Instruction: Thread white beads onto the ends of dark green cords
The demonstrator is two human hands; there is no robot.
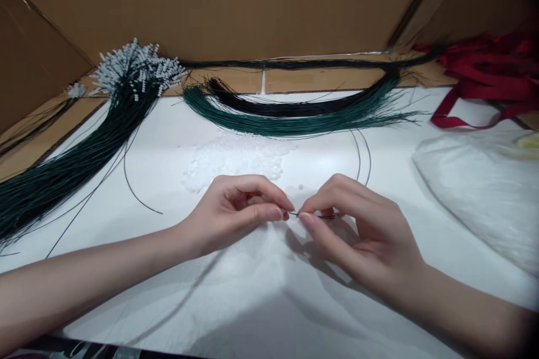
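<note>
My left hand (240,207) and my right hand (357,224) meet over the middle of a white sheet (269,291). Both are closed in a pinch on the end of one thin dark wire (314,215) that runs between the fingertips. The wire loops up behind my right hand. A scatter of small clear beads (236,160) lies just beyond my left hand. Whether a bead sits in my left fingertips I cannot make out.
A bundle of dark green wires with white beaded tips (126,76) lies at the left. Curved bundles of green (295,123) and black wires (295,106) lie at the back. Red ribbons (484,76) and a clear plastic bag (484,190) sit right. Cardboard walls (252,5) surround.
</note>
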